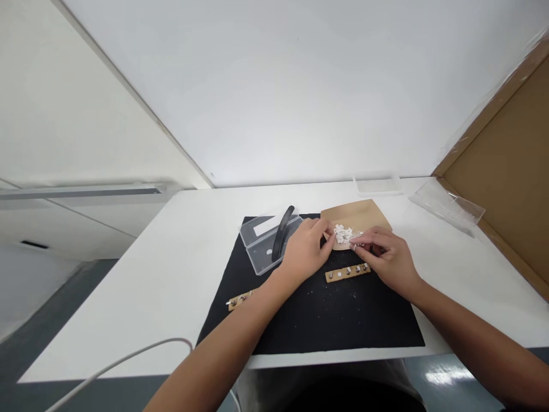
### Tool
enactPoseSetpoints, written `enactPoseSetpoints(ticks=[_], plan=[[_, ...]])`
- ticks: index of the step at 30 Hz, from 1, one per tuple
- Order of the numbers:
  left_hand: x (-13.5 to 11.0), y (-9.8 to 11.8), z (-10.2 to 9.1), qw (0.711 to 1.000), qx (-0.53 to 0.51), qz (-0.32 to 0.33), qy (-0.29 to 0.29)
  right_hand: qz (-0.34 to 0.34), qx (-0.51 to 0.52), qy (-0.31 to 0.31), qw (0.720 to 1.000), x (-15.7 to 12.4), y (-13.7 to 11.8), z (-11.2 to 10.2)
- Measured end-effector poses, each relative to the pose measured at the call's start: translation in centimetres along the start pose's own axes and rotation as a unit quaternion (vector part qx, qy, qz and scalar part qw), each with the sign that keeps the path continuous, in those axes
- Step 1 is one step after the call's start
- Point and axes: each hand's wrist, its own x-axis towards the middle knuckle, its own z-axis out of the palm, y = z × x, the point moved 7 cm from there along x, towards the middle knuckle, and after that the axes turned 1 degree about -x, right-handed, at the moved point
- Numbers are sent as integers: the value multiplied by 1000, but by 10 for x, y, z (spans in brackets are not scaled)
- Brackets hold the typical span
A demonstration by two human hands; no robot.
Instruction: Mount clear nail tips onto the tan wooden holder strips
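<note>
Left hand (305,250), fingers loosely curled, rests at the edge of a pile of small white pieces (343,233) on a brown paper sheet (362,213). Right hand (388,257) fingers are pressed together, pinching at the pile's near edge; what they hold is too small to tell. A thin wooden strip with metal studs (347,272) lies just below on a black mat (326,320). The step looks like picking single pieces; the next move calls for a fine pinch.

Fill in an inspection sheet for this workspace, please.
Surface: white table with black mat, white crumbs on it.
Job's things: brown paper carrying white bits; studded wooden strip.
Clutter: clear box with black tool; second strip; plastic bag.
Hands: left hand at the paper's edge; right hand fingers at the bits; grip unclear.
Cables: white cable at front edge.
Surroundings: white wall; cardboard panel.
</note>
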Motion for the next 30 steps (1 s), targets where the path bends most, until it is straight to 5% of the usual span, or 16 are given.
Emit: enactPoseSetpoints(ticks=[4,8,17,30], plan=[[-31,8,-6,995,-54,82,-11,21,2,-56,998,-2,4,13],[-45,5,-1,992,-90,73,-42,-4,-20,-77,997,-9,-2,24],[-55,8,13,987,-5,126,-101,60,-45,-86,994,-14,5,26],[-57,6,23,982,19,109,-150,1,-120,-147,982,-23,2,40]])
